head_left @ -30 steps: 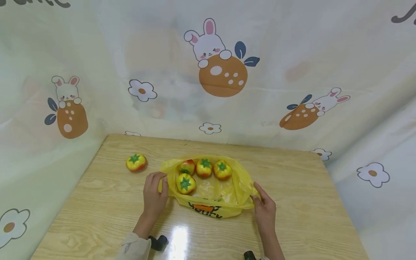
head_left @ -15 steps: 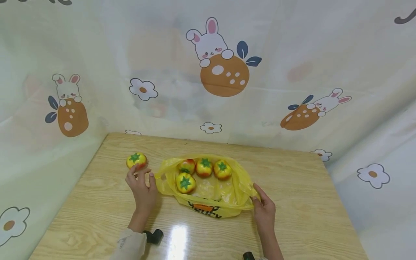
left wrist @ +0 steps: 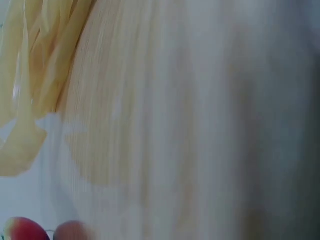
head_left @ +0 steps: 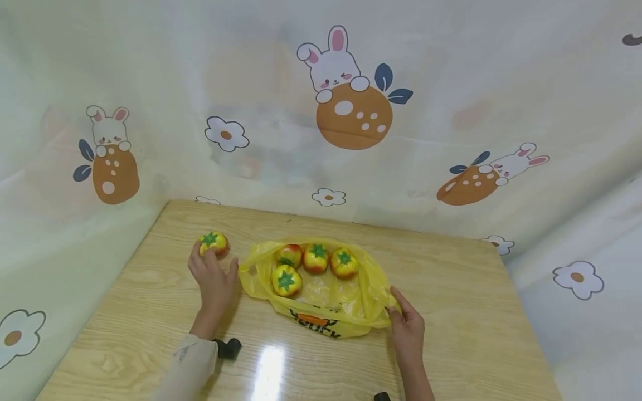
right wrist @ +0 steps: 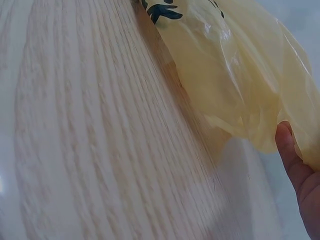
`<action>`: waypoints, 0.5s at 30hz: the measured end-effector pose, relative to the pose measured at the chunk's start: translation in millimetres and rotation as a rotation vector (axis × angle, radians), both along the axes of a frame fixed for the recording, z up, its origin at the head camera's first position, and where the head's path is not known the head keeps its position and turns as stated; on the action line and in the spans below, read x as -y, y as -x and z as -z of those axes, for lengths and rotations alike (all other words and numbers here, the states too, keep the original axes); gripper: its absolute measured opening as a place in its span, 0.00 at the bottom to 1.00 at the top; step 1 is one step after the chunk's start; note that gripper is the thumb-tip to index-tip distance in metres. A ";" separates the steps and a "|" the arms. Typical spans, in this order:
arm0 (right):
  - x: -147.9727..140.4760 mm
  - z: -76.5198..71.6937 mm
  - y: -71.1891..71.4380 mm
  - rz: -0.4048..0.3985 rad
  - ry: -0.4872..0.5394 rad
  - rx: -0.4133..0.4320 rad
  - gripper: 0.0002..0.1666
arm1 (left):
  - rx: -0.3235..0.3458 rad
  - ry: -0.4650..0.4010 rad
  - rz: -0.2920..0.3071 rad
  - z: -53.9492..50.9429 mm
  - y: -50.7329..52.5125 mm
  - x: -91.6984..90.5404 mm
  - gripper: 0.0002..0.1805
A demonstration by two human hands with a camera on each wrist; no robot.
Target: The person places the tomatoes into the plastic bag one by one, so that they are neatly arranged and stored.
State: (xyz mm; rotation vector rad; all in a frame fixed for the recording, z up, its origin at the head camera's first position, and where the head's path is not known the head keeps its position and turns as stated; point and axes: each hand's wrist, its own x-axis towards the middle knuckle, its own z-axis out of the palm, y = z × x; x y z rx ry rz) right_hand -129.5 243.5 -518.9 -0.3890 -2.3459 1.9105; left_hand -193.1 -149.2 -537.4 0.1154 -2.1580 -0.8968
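A yellow plastic bag [head_left: 321, 327] with dark lettering lies with its mouth wide on the table. Several glossy yellow-and-red fruits [head_left: 286, 280], persimmon-like with green star-shaped caps, are inside it. My right hand [head_left: 407, 328] pinches the bag's right edge between thumb and fingers; the right wrist view shows the thumb [right wrist: 287, 145] against the film. Left of the bag, another such fruit [head_left: 215, 243] sits on the table. My left hand [head_left: 210, 281] reaches over it, fingers at its near side and thumb spread apart. In the left wrist view only a red part of the fruit [left wrist: 26, 229] shows.
The wooden table [head_left: 466, 312] ends at a pale curtain [head_left: 261, 72] with rabbit and flower prints, which hangs behind and along both sides. A bright light reflection falls on the table between my arms.
My left hand has let go of the bag's left edge and moved left and away from me to the lone fruit. My right hand keeps its hold on the bag.
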 end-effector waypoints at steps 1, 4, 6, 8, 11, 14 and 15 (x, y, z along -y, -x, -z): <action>0.1 0.0 -0.5 0.004 -0.005 -0.005 0.28 | 0.034 0.006 -0.005 -0.2 1.9 2.3 0.26; 0.9 -0.7 -1.1 0.007 -0.015 -0.019 0.28 | 0.174 0.019 -0.016 -0.7 6.8 10.0 0.36; 0.9 -1.4 -1.1 0.001 -0.012 -0.024 0.28 | 0.276 0.034 -0.016 0.4 9.4 15.7 0.40; 0.4 -1.5 -1.3 -0.009 -0.009 -0.025 0.28 | 0.354 0.056 -0.011 2.2 11.6 21.7 0.40; -0.8 -1.0 -1.5 -0.019 -0.017 -0.015 0.28 | 0.390 0.085 0.002 3.2 15.4 29.7 0.34; -1.8 -0.5 -1.2 -0.019 -0.028 0.004 0.28 | 0.366 0.110 0.009 0.6 20.7 36.1 0.27; -2.2 -0.4 -1.0 -0.019 -0.028 0.010 0.28 | 0.359 0.121 0.011 -0.9 22.8 38.1 0.25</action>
